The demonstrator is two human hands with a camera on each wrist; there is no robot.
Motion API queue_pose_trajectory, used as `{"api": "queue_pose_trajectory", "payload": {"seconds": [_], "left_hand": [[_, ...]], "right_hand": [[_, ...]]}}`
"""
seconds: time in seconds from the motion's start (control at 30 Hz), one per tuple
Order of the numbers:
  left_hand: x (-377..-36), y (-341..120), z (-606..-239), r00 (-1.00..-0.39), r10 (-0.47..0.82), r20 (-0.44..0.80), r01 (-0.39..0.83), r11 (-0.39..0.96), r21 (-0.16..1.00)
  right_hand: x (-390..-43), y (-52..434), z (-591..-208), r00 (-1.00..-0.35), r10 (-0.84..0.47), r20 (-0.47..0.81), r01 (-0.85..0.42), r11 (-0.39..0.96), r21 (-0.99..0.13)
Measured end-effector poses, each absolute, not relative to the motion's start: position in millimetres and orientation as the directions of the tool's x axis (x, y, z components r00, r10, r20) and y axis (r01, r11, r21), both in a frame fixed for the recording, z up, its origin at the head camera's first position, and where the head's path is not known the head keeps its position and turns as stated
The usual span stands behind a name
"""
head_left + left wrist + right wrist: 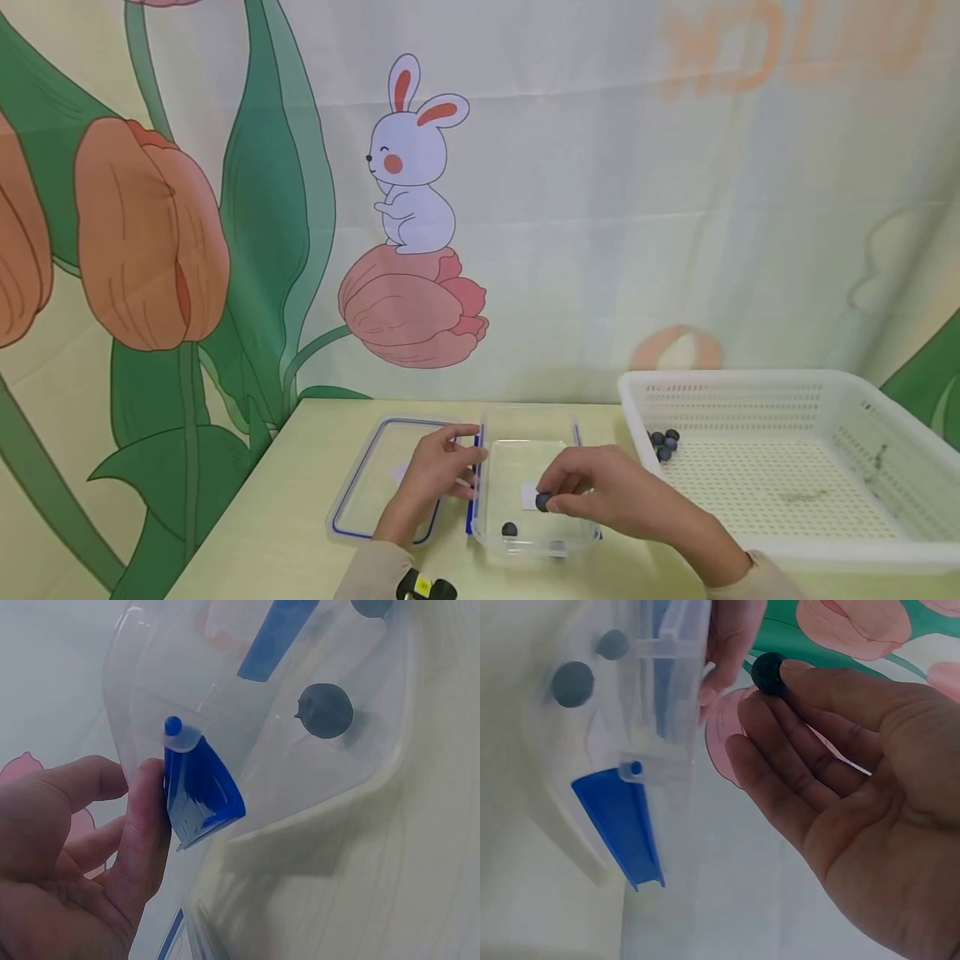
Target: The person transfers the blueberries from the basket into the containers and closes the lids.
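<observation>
A clear plastic container [525, 537] with blue side clips stands lidless on the table. My left hand [438, 471] grips its left rim, beside a blue clip [199, 791]. Over the container's right side, my right hand [611, 492] pinches a blueberry [769, 673] between thumb and fingertips. Another blueberry [510, 529] lies on the container floor near the front. Both wrist views show a second dark round shape by it; whether that is a reflection I cannot tell. A white label [528, 497] shows through the container, partly behind the right hand.
The container's lid [352, 500], with a blue seal, lies flat on the table to the left. At the right stands a white perforated basket [787, 550], with several blueberries [665, 443] in its left back corner. A printed curtain [555, 250] hangs behind the table.
</observation>
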State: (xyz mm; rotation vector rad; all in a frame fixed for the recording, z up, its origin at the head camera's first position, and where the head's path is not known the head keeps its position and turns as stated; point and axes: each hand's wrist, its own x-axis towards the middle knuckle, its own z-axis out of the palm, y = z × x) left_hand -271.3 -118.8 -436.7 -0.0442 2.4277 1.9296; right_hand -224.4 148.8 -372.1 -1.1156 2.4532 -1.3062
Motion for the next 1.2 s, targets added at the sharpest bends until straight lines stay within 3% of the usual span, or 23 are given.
{"api": "queue_pose_trajectory", "payload": {"seconds": [0.6, 0.87, 1.2], "left_hand": [[-269.1, -119.2, -435.1, -0.999, 0.008, -0.038, -0.035, 0.221, 0.975], [-268.4, -119.5, -435.0, -0.999, 0.020, -0.042, -0.037, 0.211, 0.977], [-270.0, -119.3, -436.1, -0.999, 0.004, -0.054, -0.051, 0.216, 0.975]], "right_hand": [[-227.6, 139.6, -385.6, -0.732, -0.671, 0.117, -0.484, 0.392, -0.782], [-224.5, 149.6, -369.9, -0.735, -0.660, 0.153, -0.514, 0.396, -0.761], [-222.0, 177.1, -332.1, -0.729, -0.616, 0.298, -0.601, 0.369, -0.709]]}}
